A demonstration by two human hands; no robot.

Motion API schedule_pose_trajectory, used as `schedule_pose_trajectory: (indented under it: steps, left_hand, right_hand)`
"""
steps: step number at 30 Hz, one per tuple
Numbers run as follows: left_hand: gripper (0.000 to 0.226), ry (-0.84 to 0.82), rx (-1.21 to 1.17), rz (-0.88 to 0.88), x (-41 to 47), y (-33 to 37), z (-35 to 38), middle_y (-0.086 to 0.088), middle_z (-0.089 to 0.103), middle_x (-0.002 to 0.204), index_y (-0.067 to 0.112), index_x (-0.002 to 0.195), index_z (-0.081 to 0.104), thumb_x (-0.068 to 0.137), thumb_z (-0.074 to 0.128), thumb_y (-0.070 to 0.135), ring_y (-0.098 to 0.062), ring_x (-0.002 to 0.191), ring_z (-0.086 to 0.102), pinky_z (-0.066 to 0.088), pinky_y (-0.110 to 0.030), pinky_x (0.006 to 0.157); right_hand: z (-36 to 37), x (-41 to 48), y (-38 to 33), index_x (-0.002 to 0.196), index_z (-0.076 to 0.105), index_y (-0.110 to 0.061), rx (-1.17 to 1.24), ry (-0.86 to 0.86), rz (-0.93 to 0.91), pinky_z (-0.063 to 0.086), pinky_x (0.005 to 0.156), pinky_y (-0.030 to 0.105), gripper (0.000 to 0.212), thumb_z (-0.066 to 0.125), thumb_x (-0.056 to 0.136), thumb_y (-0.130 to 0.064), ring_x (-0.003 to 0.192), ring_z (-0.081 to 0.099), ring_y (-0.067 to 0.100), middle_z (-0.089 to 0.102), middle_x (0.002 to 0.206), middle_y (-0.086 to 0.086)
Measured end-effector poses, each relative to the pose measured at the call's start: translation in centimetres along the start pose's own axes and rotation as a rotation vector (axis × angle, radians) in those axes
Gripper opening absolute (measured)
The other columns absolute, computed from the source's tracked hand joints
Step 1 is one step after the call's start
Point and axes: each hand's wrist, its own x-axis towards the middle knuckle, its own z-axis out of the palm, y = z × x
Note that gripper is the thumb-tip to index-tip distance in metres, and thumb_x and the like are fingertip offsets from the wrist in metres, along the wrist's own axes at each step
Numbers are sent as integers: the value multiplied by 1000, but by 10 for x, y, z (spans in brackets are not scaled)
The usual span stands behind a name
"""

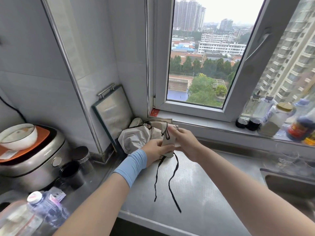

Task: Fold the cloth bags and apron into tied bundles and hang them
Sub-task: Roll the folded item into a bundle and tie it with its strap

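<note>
A beige cloth bag folded into a narrow bundle (pixel 167 143) is held upright above the steel counter (pixel 196 189). My left hand (pixel 157 150) grips its lower part, a blue sleeve band on the wrist. My right hand (pixel 183 140) pinches its top end, where a small black loop shows. Two black cords (pixel 170 183) hang from the bundle down to the counter. Behind the hands, a crumpled pile of pale cloth with black cords (pixel 138 135) lies in the corner under the window.
A framed board with a metal handle (pixel 113 111) leans in the corner. A rice cooker (pixel 32 160) with a bowl on top and dark cups (pixel 75 169) stand at the left. Bottles (pixel 279 116) line the window sill; a sink (pixel 289 184) is at the right. Plastic bottles (pixel 42 208) stand near left.
</note>
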Motion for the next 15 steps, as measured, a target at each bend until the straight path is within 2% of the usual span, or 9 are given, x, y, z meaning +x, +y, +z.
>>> schedule_pose_trajectory:
  steps: [2, 4, 6, 8, 9, 10, 11, 13, 15]
  left_hand:
    - [27, 63, -112, -26, 2, -1, -2, -8, 71, 99, 8, 108, 66, 89, 67, 28, -24, 97, 66, 51, -35, 94]
    - [30, 68, -161, -57, 4, -2, -8, -10, 72, 106, 9, 111, 65, 88, 68, 28, -25, 106, 65, 51, -34, 94]
    - [42, 27, -181, -78, 5, 0, -14, -13, 70, 112, 4, 117, 63, 83, 72, 26, -28, 110, 64, 50, -37, 97]
    - [55, -4, -263, -98, 6, 0, -21, -18, 67, 118, 0, 121, 60, 76, 77, 26, -33, 112, 63, 48, -44, 102]
    - [58, -10, -286, -102, 6, 1, -23, -20, 67, 118, 0, 120, 61, 72, 79, 27, -34, 112, 63, 46, -47, 103]
    - [56, 1, -254, -107, 6, 3, -26, -19, 68, 116, 3, 117, 64, 70, 82, 28, -34, 111, 63, 45, -49, 104]
    - [51, 9, -153, -99, 6, 4, -28, -15, 70, 112, 7, 113, 67, 69, 85, 28, -31, 108, 65, 45, -50, 104]
    - [40, 7, 156, -75, 6, 7, -30, -7, 74, 103, 16, 108, 69, 72, 84, 25, -25, 99, 69, 50, -46, 99]
    - [44, -48, 368, -47, 5, 10, -24, -5, 74, 102, 16, 114, 65, 73, 82, 16, -21, 90, 70, 57, -40, 88]
  right_hand:
    - [-3, -9, 2, 116, 70, -13, -84, -209, 145, 49, 80, 35, 44, 62, 92, -49, 88, 65, 21, 71, 106, 12]
    - [-10, -15, 7, 120, 67, -9, -194, -311, 218, 51, 81, 35, 41, 62, 95, -41, 84, 67, 20, 71, 104, 13]
    - [-19, -16, 8, 113, 67, -2, -230, -332, 212, 54, 78, 38, 31, 61, 97, -29, 64, 57, 16, 64, 78, 7]
    - [-29, -16, 2, 101, 72, -5, -322, -292, 194, 50, 58, 32, 22, 60, 97, -23, 53, 35, 13, 44, 64, 0]
    - [-32, -16, -3, 96, 74, -9, -420, -251, 172, 40, 50, 28, 22, 60, 97, -24, 52, 29, 13, 40, 64, -1]
    - [-34, -16, -9, 93, 75, -11, -554, -218, 133, 31, 48, 26, 23, 58, 97, -26, 52, 29, 13, 40, 66, 1]
    - [-35, -17, -17, 92, 75, -14, -727, -204, 77, 28, 49, 26, 24, 56, 97, -27, 54, 32, 13, 44, 70, 2]
    - [-33, -19, -31, 93, 73, -18, -1128, -244, -61, 33, 53, 27, 24, 52, 97, -27, 61, 43, 13, 53, 79, 0]
    - [-27, -20, -45, 92, 69, -21, -1482, -261, -248, 40, 61, 29, 22, 48, 98, -22, 72, 53, 16, 57, 85, -4]
